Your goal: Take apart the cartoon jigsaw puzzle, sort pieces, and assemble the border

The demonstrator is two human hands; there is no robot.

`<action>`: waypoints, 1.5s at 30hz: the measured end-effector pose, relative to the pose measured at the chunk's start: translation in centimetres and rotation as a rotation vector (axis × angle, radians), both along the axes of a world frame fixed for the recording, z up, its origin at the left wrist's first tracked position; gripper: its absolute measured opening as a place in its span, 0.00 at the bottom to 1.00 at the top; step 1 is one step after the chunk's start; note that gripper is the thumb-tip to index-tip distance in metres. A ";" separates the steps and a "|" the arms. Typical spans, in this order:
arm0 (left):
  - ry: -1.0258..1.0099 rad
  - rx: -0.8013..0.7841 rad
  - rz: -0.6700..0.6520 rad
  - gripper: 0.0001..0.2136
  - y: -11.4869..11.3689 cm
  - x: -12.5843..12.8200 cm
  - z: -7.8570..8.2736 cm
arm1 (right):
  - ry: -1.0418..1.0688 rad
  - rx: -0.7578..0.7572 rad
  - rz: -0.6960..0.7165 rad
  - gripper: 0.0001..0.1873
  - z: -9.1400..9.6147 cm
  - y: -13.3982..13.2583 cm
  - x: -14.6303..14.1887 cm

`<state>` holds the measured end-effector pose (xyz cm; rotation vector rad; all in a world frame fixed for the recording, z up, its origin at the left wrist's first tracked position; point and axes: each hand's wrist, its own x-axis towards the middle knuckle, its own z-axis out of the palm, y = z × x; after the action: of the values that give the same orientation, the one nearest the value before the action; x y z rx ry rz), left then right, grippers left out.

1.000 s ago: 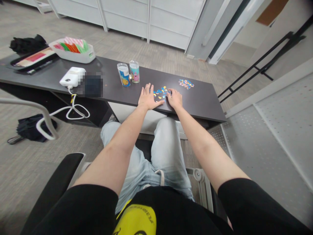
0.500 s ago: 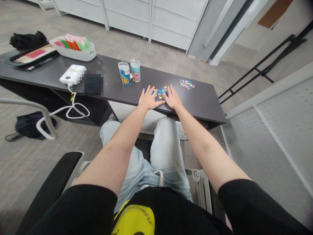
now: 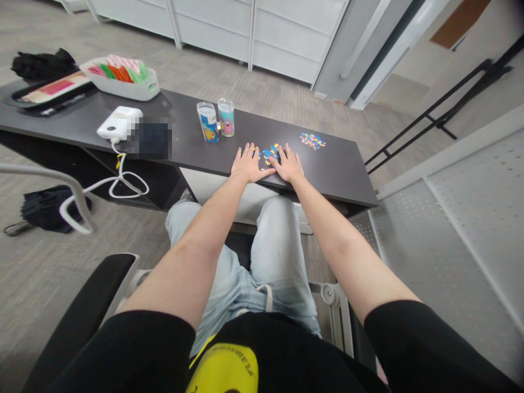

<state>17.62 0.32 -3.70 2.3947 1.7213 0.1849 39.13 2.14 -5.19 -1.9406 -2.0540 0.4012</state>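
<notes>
My left hand lies flat on the dark table with its fingers spread, just left of a small heap of blue and yellow puzzle pieces. On the other side of the heap my right hand rests flat too, its fingers stretched out and touching the pieces. Neither hand holds anything. A second, more colourful pile of puzzle pieces sits further right. Two printed cups stand side by side behind my left hand.
A white device with a cable hanging off the table edge sits at the left. Behind it are a white basket of coloured items and a dark tray. A black bag lies on the floor.
My right hand has gone from curled over the puzzle pieces to lying flat with fingers stretched out. The left hand has barely moved.
</notes>
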 end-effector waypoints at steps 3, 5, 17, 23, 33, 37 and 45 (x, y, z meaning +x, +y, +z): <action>-0.011 0.007 -0.004 0.57 0.0 0.0 -0.1 | -0.006 0.039 0.015 0.47 0.1 -0.3 0.1; -0.016 0.009 -0.008 0.56 0.0 0.0 -0.1 | -0.019 0.046 0.050 0.44 0.2 -0.5 0.0; -0.035 -0.015 -0.056 0.48 -0.1 -0.3 0.0 | -0.025 0.087 0.050 0.34 1.1 -1.7 -0.4; -0.023 0.000 -0.051 0.49 -0.1 -0.3 0.0 | 0.009 0.126 0.040 0.30 1.7 -2.4 -0.8; -0.051 -0.019 -0.032 0.56 0.0 -0.2 0.1 | 0.051 0.103 -0.155 0.43 1.6 -2.0 0.3; -0.032 -0.020 -0.040 0.51 -0.2 0.0 0.3 | 0.085 0.078 -0.186 0.50 1.6 -1.9 0.5; -0.024 -0.037 -0.040 0.51 -0.1 0.0 0.2 | 0.084 0.123 -0.206 0.44 1.2 -1.6 0.5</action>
<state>17.66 0.24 -3.45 2.3888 1.6503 0.1734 39.66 0.54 -4.01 -2.0006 -1.7623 0.2975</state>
